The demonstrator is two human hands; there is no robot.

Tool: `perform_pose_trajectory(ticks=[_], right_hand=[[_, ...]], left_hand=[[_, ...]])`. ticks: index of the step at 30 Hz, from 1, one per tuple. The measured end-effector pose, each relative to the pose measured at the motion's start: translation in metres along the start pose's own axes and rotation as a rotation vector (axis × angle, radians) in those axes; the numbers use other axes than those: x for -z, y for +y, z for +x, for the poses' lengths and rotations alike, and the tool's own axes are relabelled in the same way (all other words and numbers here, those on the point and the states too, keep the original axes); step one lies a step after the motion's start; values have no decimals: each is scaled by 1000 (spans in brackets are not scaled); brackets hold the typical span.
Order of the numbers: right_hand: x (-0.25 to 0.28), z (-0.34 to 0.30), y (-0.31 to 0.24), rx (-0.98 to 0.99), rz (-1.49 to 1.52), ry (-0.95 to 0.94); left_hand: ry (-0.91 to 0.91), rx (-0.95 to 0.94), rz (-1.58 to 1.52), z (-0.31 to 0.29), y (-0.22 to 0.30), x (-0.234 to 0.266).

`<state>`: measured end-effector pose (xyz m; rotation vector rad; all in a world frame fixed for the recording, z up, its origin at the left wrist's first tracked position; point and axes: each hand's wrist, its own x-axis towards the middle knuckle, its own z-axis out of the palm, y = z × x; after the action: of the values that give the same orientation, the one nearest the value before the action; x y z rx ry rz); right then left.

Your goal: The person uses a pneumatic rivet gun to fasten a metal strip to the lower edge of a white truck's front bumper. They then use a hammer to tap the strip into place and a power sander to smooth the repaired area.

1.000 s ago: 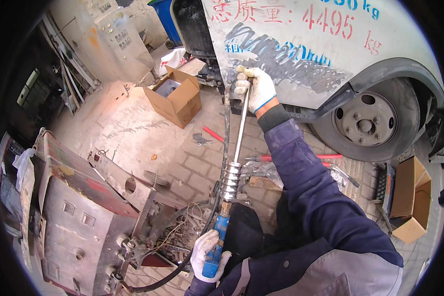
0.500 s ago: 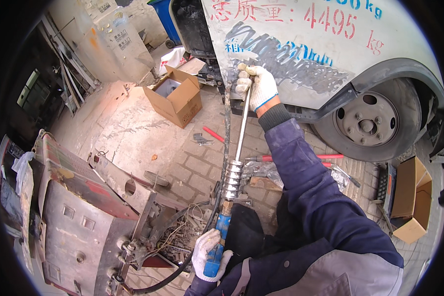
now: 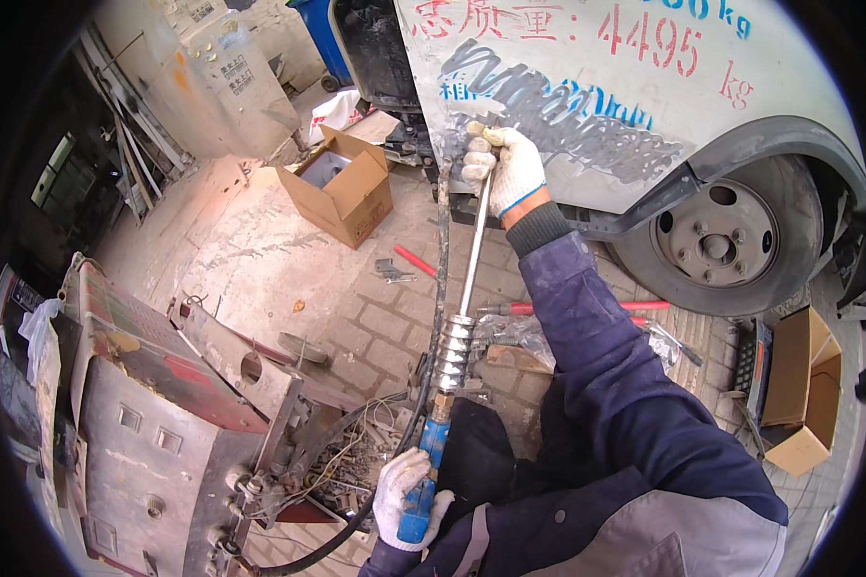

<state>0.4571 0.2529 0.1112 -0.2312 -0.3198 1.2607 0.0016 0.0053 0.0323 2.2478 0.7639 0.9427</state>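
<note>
A slide hammer [image 3: 455,349] with a bright steel rod, a ribbed metal weight and a blue handle slants up from my body to the white vehicle panel [image 3: 539,192]. My left hand [image 3: 404,490], in a white knit glove, is closed round the blue handle at its lower end. Up by the panel's lower left part, my right hand [image 3: 500,163], also gloved, grips the top end of the rod. The rod's tip is hidden behind the fingers. The weight rests low on the rod, just above the handle. A dark hose [image 3: 441,260] runs close along the rod's left side.
A worn metal machine cabinet [image 3: 168,452] stands at the left, with loose bolts and scrap beside it. An open cardboard box [image 3: 361,197] sits ahead, another box [image 3: 803,385] at the far right. Red-handled tools [image 3: 520,309] lie on the paving near a wheel [image 3: 726,240].
</note>
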Motion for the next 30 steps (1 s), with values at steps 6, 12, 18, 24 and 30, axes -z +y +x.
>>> perform_pose_trajectory(ticks=[6, 12, 18, 24, 30], right_hand=[[1, 1, -1, -27, 39, -18], [0, -1, 0, -17, 22, 0], [2, -14, 6, 28, -92, 12], [4, -35, 14, -32, -154, 34], [5, -45, 21, -28, -248, 54]], left_hand=[[-89, 1, 1, 8, 4, 6], [-104, -5, -14, 12, 6, 7], [-68, -5, -62, 9, 4, 4], [-59, -20, -67, 9, 0, 6], [-48, -35, -66, 5, -1, 7]])
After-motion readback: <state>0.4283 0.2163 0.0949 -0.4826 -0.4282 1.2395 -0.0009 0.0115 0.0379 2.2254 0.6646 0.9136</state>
